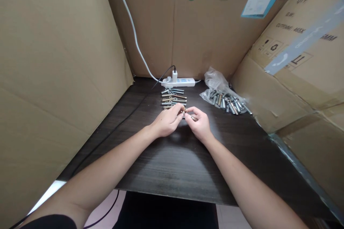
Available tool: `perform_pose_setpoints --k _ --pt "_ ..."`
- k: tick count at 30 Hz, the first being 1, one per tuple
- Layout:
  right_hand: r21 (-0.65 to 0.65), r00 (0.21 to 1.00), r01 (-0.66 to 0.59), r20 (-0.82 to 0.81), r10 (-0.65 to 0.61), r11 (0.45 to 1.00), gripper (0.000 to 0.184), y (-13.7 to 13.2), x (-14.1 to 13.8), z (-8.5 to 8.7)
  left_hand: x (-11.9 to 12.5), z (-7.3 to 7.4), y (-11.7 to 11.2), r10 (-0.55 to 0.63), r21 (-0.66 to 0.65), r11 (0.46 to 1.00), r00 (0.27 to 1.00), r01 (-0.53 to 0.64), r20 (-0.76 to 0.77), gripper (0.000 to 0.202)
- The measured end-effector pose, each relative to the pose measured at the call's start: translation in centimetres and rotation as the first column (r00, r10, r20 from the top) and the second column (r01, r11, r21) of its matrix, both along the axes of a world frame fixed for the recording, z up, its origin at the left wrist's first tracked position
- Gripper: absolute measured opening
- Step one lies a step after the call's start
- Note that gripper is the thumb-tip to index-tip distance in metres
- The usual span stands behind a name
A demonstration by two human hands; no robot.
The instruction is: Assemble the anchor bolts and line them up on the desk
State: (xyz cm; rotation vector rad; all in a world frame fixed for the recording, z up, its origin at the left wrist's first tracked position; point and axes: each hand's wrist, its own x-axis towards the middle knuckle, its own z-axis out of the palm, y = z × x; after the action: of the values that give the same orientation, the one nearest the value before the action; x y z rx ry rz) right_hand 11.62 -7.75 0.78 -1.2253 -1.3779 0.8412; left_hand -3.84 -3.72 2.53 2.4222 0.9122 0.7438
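Over the middle of the dark table, my left hand (170, 120) and my right hand (198, 123) meet fingertip to fingertip. A slim metal bolt (192, 117) shows between the thumb and index finger of my right hand, its inner end at my left fingertips. My left thumb and fingers are pinched together on a small part, mostly hidden, that I cannot make out. Just beyond the hands lie rows of separated anchor bolt parts (174, 96), silver and brass-coloured: rods, sleeves, and small rings or nuts. My left fingers partly cover the nearest row.
To the right, a clear plastic bag (217, 81) lies with several anchor bolts (233, 105) at its mouth. Behind the rows is a white power strip (186, 82) with a plugged-in charger. A black cable (118, 126) crosses the table's left side. Cardboard walls (209, 32) enclose three sides.
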Motion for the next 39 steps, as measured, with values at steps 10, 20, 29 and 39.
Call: perform_pose_setpoints --k 10,20,29,39 --pt "0.011 0.998 -0.055 0.011 0.054 0.998 0.019 -0.4 -0.3 0.2 0.0 -0.4 0.7 0.031 0.043 0.999 0.999 -0.030 -0.013 0.041" --pt "0.013 0.999 -0.028 0.020 0.027 1.000 0.020 0.0 0.0 -0.1 -0.2 0.0 -0.1 0.014 0.018 1.000 0.996 -0.016 0.093 0.016" --pt "0.007 0.999 -0.031 0.016 0.031 0.999 0.022 -0.2 -0.2 0.0 0.0 0.0 0.1 0.028 0.006 1.000 0.999 -0.029 0.038 0.012" --pt "0.014 0.998 -0.063 0.015 0.063 0.998 0.019 -0.4 -0.4 -0.1 0.0 -0.6 0.8 0.064 0.056 0.996 0.998 -0.064 0.009 0.040"
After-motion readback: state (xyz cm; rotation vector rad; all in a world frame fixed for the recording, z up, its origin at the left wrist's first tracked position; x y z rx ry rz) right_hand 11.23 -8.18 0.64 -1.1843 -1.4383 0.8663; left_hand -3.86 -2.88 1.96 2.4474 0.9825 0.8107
